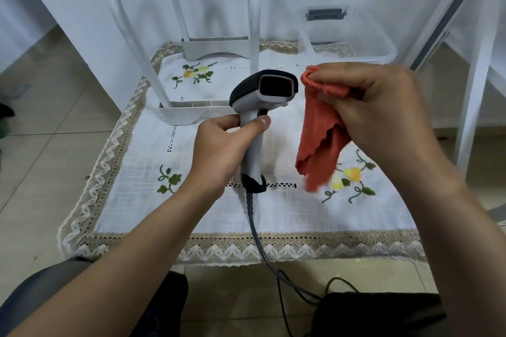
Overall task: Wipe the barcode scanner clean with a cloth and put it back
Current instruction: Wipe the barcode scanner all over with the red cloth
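The left hand [219, 145] grips the rigid, light-looking barcode scanner [260, 117] by its handle, the natural hold, while the right hand [383, 112] pinches the limp orange cloth [320, 145].

No text, label, brand or number is legible; faint marks on the scanner [252, 101] are too small to read.

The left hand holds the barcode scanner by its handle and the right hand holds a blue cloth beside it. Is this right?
Only the colour is wrong: the head view shows an orange cloth in the right hand. The left hand holds the barcode scanner by its handle.
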Action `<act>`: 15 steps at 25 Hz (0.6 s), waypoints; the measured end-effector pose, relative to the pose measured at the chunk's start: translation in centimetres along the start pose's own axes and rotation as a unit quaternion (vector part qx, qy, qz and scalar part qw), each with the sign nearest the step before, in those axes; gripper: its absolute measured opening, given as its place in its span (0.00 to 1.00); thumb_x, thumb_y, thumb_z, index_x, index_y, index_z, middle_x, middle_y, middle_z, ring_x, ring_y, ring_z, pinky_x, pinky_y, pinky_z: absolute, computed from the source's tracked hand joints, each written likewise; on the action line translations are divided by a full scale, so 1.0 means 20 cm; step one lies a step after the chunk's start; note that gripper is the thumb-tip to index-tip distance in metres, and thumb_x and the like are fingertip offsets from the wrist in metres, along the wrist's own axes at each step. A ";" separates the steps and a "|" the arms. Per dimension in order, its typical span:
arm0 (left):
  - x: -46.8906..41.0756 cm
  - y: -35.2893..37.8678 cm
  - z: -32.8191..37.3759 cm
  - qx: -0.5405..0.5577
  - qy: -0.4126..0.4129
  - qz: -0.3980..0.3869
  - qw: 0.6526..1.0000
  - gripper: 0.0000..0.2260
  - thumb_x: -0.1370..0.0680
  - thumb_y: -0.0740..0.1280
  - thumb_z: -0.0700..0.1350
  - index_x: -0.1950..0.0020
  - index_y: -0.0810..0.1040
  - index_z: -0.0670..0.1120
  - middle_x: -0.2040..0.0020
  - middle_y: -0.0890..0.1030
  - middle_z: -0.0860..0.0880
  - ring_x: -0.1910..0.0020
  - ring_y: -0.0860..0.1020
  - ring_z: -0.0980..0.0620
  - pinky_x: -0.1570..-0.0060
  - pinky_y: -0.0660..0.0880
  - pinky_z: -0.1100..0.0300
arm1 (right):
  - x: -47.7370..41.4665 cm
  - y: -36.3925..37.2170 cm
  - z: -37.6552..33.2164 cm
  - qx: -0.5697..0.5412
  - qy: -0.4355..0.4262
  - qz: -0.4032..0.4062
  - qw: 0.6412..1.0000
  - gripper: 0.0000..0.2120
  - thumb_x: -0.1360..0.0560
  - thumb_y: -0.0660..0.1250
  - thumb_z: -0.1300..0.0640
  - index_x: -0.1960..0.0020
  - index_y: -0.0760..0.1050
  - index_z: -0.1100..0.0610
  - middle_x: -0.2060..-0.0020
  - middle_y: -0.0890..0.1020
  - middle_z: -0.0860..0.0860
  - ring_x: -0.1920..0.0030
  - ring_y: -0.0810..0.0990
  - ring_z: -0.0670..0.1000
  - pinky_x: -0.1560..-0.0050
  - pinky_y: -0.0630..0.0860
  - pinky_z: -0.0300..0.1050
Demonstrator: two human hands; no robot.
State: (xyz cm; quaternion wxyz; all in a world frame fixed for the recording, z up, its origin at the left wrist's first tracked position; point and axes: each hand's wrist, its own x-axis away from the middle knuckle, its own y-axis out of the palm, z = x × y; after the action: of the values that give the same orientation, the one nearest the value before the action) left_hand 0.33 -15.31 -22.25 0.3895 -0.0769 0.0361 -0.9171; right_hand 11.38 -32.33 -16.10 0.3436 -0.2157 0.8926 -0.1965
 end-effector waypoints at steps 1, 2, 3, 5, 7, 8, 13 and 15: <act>0.00 0.00 0.00 0.000 0.001 0.001 1.000 0.10 0.27 0.78 0.52 0.55 0.87 0.46 0.62 0.86 0.56 0.60 0.85 0.57 0.47 0.84 0.46 | -0.01 0.00 0.01 -0.025 0.017 0.005 1.000 0.22 0.24 0.70 0.70 0.49 0.83 0.41 0.49 0.85 0.37 0.47 0.85 0.39 0.48 0.83 0.40; 0.00 0.00 0.00 -0.001 0.000 0.002 1.000 0.09 0.27 0.78 0.52 0.55 0.87 0.47 0.63 0.85 0.57 0.60 0.84 0.58 0.47 0.84 0.46 | -0.01 0.00 0.02 -0.039 0.023 0.008 0.999 0.22 0.24 0.69 0.71 0.49 0.83 0.42 0.50 0.84 0.38 0.50 0.85 0.41 0.56 0.84 0.40; 0.00 0.00 0.00 -0.003 0.000 0.003 1.000 0.09 0.27 0.78 0.52 0.56 0.87 0.47 0.64 0.85 0.57 0.61 0.84 0.58 0.47 0.84 0.46 | -0.01 0.00 0.02 -0.037 0.009 0.010 0.999 0.21 0.23 0.68 0.71 0.49 0.84 0.44 0.50 0.83 0.39 0.52 0.85 0.41 0.60 0.84 0.39; 0.00 0.00 0.01 -0.006 0.000 0.008 1.000 0.10 0.27 0.78 0.53 0.56 0.87 0.47 0.63 0.86 0.57 0.60 0.85 0.58 0.48 0.85 0.48 | 0.01 0.01 -0.02 0.006 -0.062 0.013 0.998 0.17 0.22 0.66 0.67 0.46 0.84 0.47 0.50 0.82 0.43 0.58 0.83 0.41 0.62 0.79 0.34; 0.01 0.01 0.01 -0.012 0.000 0.020 1.000 0.10 0.28 0.78 0.54 0.54 0.87 0.48 0.61 0.87 0.55 0.59 0.86 0.57 0.51 0.85 0.50 | 0.02 0.03 -0.04 0.068 -0.123 0.007 0.990 0.14 0.21 0.67 0.63 0.45 0.85 0.48 0.51 0.82 0.46 0.61 0.82 0.45 0.63 0.79 0.40; 0.01 0.01 0.01 -0.016 0.003 0.026 1.000 0.11 0.29 0.79 0.54 0.54 0.87 0.49 0.60 0.88 0.55 0.59 0.86 0.56 0.52 0.85 0.51 | 0.02 0.04 -0.05 0.094 -0.134 0.000 0.987 0.13 0.21 0.68 0.63 0.44 0.85 0.48 0.51 0.82 0.47 0.60 0.83 0.48 0.61 0.80 0.46; 0.03 0.01 0.02 -0.029 0.019 0.034 0.999 0.11 0.30 0.79 0.54 0.51 0.87 0.51 0.58 0.88 0.59 0.59 0.86 0.60 0.54 0.84 0.57 | 0.02 0.08 -0.03 0.145 -0.146 -0.033 0.978 0.15 0.23 0.69 0.67 0.42 0.86 0.52 0.50 0.83 0.53 0.52 0.82 0.58 0.55 0.80 0.56; 0.04 0.02 0.02 -0.038 0.026 0.030 0.999 0.10 0.30 0.79 0.54 0.51 0.87 0.53 0.59 0.87 0.59 0.60 0.86 0.60 0.53 0.84 0.57 | 0.02 0.09 -0.03 0.150 -0.140 -0.028 0.978 0.16 0.23 0.68 0.67 0.42 0.86 0.52 0.50 0.83 0.53 0.52 0.82 0.59 0.55 0.80 0.56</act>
State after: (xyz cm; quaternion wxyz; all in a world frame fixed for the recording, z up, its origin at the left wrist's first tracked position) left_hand 0.09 -16.13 -21.74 0.4128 -0.0668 0.0830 -0.9046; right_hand 10.20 -31.00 -16.81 0.4882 -0.2122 0.7896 -0.3053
